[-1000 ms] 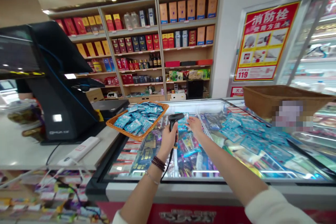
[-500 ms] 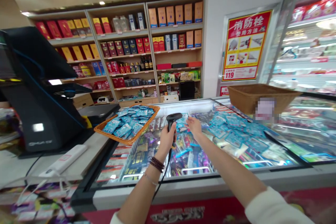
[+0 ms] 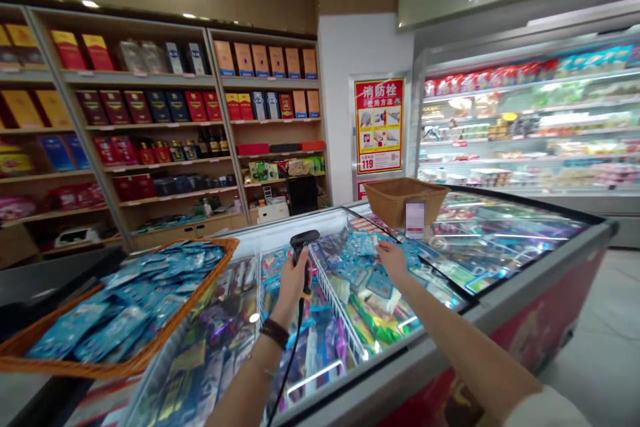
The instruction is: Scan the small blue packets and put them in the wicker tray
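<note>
And there's the left hand (image 3: 295, 287), fingers (image 3: 289, 285) curled tight round the grip of a black corded handheld barcode scanner (image 3: 302, 245); the scanner's head tips up toward the far side, and its black cable (image 3: 295, 353) drops past a dark beaded bracelet (image 3: 274, 332). Over to the right, the right hand (image 3: 393, 261) is out above a chest freezer (image 3: 500, 327), palm down, fingers (image 3: 391, 252) loosely spread and pinching nothing; it's right by a spill of blue sachets (image 3: 360, 260), though I can't tell from here whether it's touching them. A white wire divider (image 3: 333, 300) runs through the freezer between the two hands, with colourful packets (image 3: 310, 347) lined up on the near side of it; at near left, a wicker tray (image 3: 75, 363) heaped with more blue sachets (image 3: 125, 307) sits on the desk (image 3: 30, 400). At the far end of the freezer stands a brown woven basket (image 3: 405, 199) with a blurred tag (image 3: 415, 219) on its front; behind it, wooden shelves (image 3: 220, 107) carry boxes and bottles, a red-and-yellow poster (image 3: 379, 125) hangs on the white wall, and a lit refrigerated display case (image 3: 520, 127) fills the far right.
</note>
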{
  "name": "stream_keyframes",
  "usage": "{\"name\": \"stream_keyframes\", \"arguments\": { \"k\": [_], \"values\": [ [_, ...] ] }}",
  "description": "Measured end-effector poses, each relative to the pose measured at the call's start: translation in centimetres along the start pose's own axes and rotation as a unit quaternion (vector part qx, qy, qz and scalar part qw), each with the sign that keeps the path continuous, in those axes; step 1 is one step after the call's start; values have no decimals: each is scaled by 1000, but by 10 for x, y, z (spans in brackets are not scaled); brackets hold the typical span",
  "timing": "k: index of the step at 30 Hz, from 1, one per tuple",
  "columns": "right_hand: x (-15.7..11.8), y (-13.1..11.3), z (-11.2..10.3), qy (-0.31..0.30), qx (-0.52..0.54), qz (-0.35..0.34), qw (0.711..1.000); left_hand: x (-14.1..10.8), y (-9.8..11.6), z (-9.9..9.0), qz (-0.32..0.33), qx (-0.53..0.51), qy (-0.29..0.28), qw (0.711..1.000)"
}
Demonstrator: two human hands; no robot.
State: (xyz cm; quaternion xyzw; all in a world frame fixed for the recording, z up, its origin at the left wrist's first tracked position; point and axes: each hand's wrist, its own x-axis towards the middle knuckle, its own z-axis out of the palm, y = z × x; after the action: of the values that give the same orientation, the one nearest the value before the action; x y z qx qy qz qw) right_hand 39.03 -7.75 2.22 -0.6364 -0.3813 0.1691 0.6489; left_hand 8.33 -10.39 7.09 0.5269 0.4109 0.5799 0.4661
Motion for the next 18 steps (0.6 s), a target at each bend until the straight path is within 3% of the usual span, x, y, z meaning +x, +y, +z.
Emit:
{"name": "stream_keyframes", "arguments": {
  "k": [2,5,9,14,18],
  "values": [
    [4,8,-15,29,-62,20,997,-1,-7,18,-11,-16,-11,1000],
    [6,19,-27,65,-148,-19,987,-5,-18,36,-30,-40,-24,998],
    [6,27,-24,72,-212,-47,973,-6,-23,35,-32,-57,-16,998],
    [0,20,15,75,-232,-119,963,-3,-2,-12,-16,-53,14,998],
    [-19,-4,85,25,-206,-153,966,-8,19,-71,10,-43,69,997]
  ]
}}
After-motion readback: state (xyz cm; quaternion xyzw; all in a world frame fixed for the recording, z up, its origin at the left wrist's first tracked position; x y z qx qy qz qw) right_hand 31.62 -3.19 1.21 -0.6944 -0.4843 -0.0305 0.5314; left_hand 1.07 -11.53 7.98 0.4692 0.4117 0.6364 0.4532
